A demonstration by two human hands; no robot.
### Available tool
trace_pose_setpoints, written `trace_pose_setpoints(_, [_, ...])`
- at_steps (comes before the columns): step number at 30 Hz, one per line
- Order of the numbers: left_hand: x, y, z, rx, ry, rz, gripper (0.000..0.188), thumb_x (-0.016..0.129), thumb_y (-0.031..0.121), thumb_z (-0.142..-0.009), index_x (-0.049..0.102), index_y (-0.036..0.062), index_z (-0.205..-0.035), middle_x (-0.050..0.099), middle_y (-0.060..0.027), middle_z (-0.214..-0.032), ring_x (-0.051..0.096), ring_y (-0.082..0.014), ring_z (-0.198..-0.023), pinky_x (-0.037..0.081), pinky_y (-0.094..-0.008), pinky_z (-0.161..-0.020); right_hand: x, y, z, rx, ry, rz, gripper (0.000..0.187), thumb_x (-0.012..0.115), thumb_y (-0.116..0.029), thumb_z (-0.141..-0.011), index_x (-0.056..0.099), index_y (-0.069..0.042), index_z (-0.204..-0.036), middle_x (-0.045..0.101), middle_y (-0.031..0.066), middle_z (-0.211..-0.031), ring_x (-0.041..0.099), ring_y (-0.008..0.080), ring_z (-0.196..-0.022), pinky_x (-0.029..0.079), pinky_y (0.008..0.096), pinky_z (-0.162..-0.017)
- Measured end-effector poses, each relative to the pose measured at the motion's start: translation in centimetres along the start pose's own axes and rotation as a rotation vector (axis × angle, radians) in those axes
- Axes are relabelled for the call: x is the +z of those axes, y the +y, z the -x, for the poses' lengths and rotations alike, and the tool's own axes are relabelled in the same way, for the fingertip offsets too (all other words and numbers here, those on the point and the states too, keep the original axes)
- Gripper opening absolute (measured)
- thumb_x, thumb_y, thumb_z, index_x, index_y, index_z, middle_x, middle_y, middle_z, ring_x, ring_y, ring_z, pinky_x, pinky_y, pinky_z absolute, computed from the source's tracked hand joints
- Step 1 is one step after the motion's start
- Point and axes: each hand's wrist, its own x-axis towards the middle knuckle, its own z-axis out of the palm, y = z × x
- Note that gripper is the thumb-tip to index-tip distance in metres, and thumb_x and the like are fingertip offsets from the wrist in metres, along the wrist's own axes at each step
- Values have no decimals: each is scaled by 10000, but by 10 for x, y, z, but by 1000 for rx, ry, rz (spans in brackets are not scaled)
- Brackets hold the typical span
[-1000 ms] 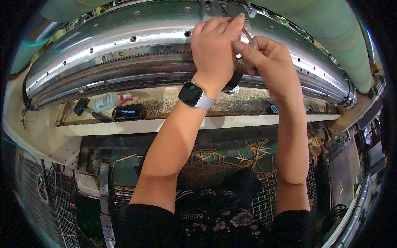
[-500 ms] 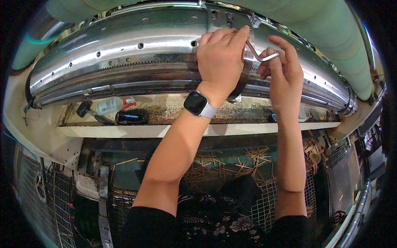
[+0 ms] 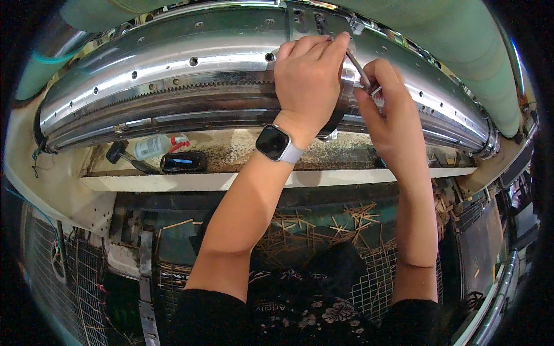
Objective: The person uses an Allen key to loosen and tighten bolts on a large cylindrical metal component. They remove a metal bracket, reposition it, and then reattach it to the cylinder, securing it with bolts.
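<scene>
A bent metal hex key [image 3: 358,67] slants down from my left fingertips at the large shiny metal cylinder [image 3: 231,62]. My left hand [image 3: 308,75], with a watch [image 3: 273,142] on its wrist, lies against the cylinder, its fingers closed together around the key's upper end. Exactly where that end sits is hidden by the hand. Lower and to the right, my right hand [image 3: 392,106] is closed on the key's bent end between thumb and fingers. A toothed rack [image 3: 219,84] runs along the cylinder's near side, below a row of holes.
Below the cylinder, a ledge [image 3: 231,183] carries a black-headed mallet [image 3: 118,151], a clear bottle with a red top [image 3: 152,147] and a dark object [image 3: 183,162]. Green rollers [image 3: 461,57] arch overhead. Thin wooden strips [image 3: 300,230] lie scattered beneath, near wire mesh [image 3: 375,282].
My right hand has turned and closed in on the bent end of the hex key, which has swung round. My left hand stays almost in place.
</scene>
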Motion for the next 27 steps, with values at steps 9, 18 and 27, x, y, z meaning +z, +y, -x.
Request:
trace_pose_setpoints(9, [-3, 4, -4, -78, -33, 28, 385, 600, 16, -673, 620, 136, -1038, 629, -25, -773, 599, -226, -778, 430, -335, -680, 14, 13, -12, -150, 341, -195, 207, 516, 19, -790, 533, -40, -988, 565, 130, -883, 573, 244, -709, 458, 355, -609])
trace_pose_setpoints(18, [-11, 5, -6, -71, -83, 119, 321, 565, 88, -709, 602, 95, -1027, 646, -38, -825, 593, -210, -861, 424, -341, -731, 20, -9, 9, 516, -112, -1832, 576, 265, -499, -946, 520, 14, -1014, 564, 87, -790, 423, 129, -551, 352, 259, -457])
trace_pose_setpoints(27, [-7, 4, -2, -48, -88, 70, 410, 620, 171, -658, 614, 116, -1064, 647, -39, -897, 584, -219, -859, 400, -347, -720, 6, -9, -4, 512, -273, -929, 309, 333, -296, -956, 459, -27, -1041, 622, 152, -784, 578, 208, -552, 449, 277, -514])
